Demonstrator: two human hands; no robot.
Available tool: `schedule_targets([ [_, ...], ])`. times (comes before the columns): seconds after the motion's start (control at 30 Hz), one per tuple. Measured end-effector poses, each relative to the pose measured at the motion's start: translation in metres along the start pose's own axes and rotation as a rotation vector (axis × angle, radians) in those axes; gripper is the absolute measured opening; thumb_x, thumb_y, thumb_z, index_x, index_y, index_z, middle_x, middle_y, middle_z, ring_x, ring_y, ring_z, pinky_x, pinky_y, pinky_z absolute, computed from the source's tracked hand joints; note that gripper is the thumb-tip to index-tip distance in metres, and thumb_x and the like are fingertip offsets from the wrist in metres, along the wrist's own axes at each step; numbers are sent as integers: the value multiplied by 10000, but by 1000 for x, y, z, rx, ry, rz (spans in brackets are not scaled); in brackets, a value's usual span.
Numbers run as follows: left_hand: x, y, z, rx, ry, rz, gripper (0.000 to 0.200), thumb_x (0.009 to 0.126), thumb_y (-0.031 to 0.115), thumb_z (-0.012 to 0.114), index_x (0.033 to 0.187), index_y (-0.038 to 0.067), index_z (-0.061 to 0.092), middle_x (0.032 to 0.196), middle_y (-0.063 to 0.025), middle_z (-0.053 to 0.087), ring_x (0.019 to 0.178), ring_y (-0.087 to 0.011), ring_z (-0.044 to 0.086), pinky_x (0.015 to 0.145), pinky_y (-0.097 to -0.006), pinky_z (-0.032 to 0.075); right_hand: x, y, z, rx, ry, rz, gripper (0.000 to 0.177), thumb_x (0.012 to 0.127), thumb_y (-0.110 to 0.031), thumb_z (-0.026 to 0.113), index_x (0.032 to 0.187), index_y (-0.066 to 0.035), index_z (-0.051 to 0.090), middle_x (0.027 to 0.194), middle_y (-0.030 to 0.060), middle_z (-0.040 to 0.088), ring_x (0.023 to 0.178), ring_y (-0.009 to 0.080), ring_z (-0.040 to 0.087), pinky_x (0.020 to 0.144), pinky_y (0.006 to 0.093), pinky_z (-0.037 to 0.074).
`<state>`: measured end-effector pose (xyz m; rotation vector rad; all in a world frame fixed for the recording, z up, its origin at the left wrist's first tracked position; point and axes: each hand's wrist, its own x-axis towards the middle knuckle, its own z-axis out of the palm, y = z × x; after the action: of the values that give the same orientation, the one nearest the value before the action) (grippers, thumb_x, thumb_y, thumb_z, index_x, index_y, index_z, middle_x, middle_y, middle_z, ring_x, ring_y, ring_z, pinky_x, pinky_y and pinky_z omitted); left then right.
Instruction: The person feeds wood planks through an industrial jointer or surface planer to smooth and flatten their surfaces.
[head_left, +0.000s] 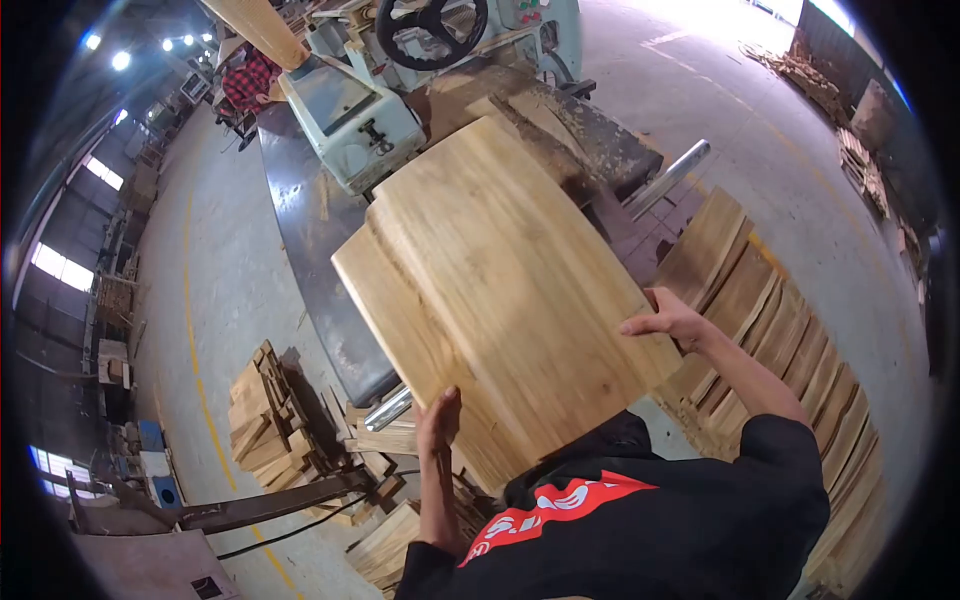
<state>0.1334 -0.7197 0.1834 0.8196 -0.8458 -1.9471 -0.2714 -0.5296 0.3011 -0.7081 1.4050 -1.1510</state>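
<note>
Two flat light-brown wooden boards lie together, the wide board (510,270) overlapping a narrower board (400,320) on its left. My left hand (438,420) grips the near left edge, its thumb on top and its other fingers hidden beneath. On the right edge my right hand (675,322) is closed, thumb pressed on the wide board's face and fingers underneath. The boards are tilted in front of my body, their far ends over the machine's dark metal table (330,290).
A pale green machine (370,135) with a black handwheel (430,30) stands ahead. Stacked planks (790,350) lie at the right, and a pile of wood offcuts (265,420) at the left. A person in a red checked shirt (248,82) is at the far left.
</note>
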Motion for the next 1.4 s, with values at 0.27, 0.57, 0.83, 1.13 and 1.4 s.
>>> schedule_targets([
  [0.27, 106, -4, 124, 197, 99, -69, 327, 901, 105, 801, 1169, -44, 687, 1016, -98, 732, 848, -177, 699, 749, -293, 552, 114, -52, -146, 76, -35, 186, 635, 854, -265, 880, 1295, 118, 629, 1144, 163, 743, 968, 213, 762, 836, 345, 632],
  [0.57, 136, 1, 164, 168, 187, -87, 357, 912, 139, 793, 1174, -78, 685, 1047, -146, 755, 884, -227, 752, 752, -358, 619, 199, -71, -199, 217, -63, 349, 572, 907, -296, 835, 1266, 111, 655, 1147, 179, 759, 931, 239, 787, 818, 354, 663],
  [0.83, 107, 43, 143, 439, 298, -53, 269, 921, 147, 802, 1071, -67, 738, 954, -109, 763, 775, -169, 727, 668, -309, 581, 219, -79, -216, 10, -70, 186, 595, 874, -261, 872, 1296, 89, 641, 1148, 140, 741, 986, 193, 752, 836, 325, 629],
  [1.13, 48, 103, 99, 576, 322, 183, 178, 934, 80, 789, 1060, -38, 747, 950, -53, 753, 813, -99, 693, 723, -244, 550, 192, -59, -163, -829, 329, -260, 638, 908, -392, 826, 1376, 2, 644, 1262, 163, 713, 1131, 245, 683, 983, 379, 533],
  [1.4, 117, 31, 148, 240, 258, 130, 309, 898, 137, 833, 1127, -36, 720, 1006, -97, 760, 854, -171, 735, 739, -316, 593, 151, -72, -8, -272, -63, -273, 491, 1004, -339, 747, 1311, 32, 657, 1157, 114, 743, 1045, 126, 647, 946, 330, 523],
])
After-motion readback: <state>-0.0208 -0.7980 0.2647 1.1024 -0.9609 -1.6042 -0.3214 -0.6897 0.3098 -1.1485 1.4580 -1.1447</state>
